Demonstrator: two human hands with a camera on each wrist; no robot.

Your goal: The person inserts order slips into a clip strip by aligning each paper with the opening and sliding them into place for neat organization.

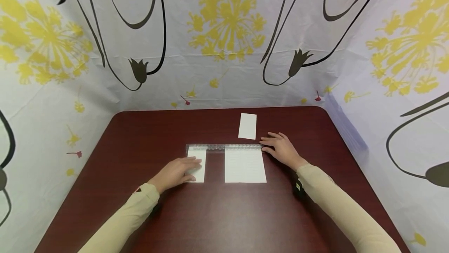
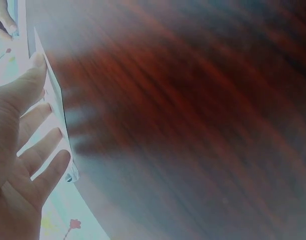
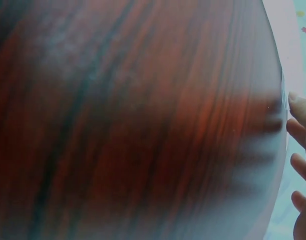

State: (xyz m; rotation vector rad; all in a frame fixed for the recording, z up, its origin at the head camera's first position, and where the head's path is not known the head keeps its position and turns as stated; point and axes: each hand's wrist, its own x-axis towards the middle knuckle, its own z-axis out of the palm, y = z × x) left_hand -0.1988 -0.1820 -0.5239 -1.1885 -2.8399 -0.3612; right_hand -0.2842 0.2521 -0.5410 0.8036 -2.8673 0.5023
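A clear plastic strip, looking like a ruler with fine marks along it, lies across the far edges of two white papers. My left hand rests on the narrow left paper, its fingers stretched out over the sheet. In the left wrist view those fingers spread along the paper's edge. The wider right paper shows faint lines. At the strip's right end, the fingertips of my right hand meet it, fingers extended. The right wrist view catches only part of this hand at its edge.
A small white card lies beyond the strip, left of my right hand. Everything sits on a dark red-brown wooden table with rounded far corners. Patterned white cloth with yellow flowers hangs around the back and sides.
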